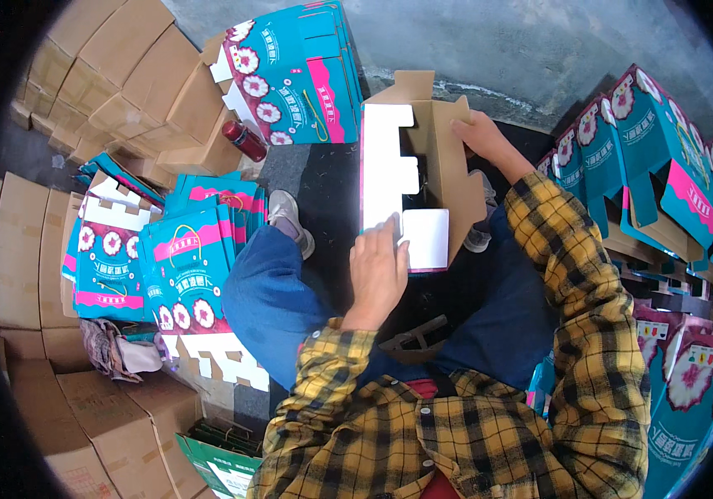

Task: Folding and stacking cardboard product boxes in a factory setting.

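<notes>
Upright between my knees is a partly folded cardboard box [385, 158], with white tabbed flaps and a brown inside. My right hand [490, 143] grips the brown panel [454, 166] at its far right corner, thumb on the near face and the other fingers partly hidden. On the white flaps near the box's lower left rests my left hand [379, 268], its fingers stretched out flat and the thumb beside a square white flap [425, 239]. The box's lower part and its base are hidden.
Flat teal-and-pink cartons [186, 266] lie in piles at left, near a red bottle [244, 140]. More flat cartons [302, 75] lean on the grey wall [490, 41]. Formed teal boxes [664, 191] crowd the right side. Brown cartons [115, 75] are stacked far left.
</notes>
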Available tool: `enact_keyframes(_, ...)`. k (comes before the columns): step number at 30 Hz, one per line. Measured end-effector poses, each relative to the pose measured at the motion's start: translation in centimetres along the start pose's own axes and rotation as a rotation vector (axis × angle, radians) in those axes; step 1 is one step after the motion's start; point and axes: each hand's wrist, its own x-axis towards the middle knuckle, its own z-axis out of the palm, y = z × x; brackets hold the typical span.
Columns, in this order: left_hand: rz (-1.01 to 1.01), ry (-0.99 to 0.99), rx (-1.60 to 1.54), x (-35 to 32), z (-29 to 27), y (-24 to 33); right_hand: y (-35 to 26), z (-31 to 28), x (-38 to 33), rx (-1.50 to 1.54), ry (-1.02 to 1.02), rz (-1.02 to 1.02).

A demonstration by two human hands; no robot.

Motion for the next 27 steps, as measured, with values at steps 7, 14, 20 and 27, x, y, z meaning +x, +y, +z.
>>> enact_keyframes(7,0.182,-0.08,0.109,0.1,3.4,1.7,-0.9,0.5,-0.5,0.049,0.045,0.0)
enact_keyframes(14,0.059,-0.119,0.022,0.6,4.5,5.6,1.6,-1.1,0.6,-0.141,0.097,-0.112)
enact_keyframes(20,0.033,-0.181,0.105,-2.3,1.9,2.2,-5.7,0.4,-2.8,0.301,0.138,0.057)
enact_keyframes(27,0.018,-0.137,-0.092,-4.6,-3.9,-2.9,-1.7,-1.4,-1.9,-0.062,-0.344,-0.002)
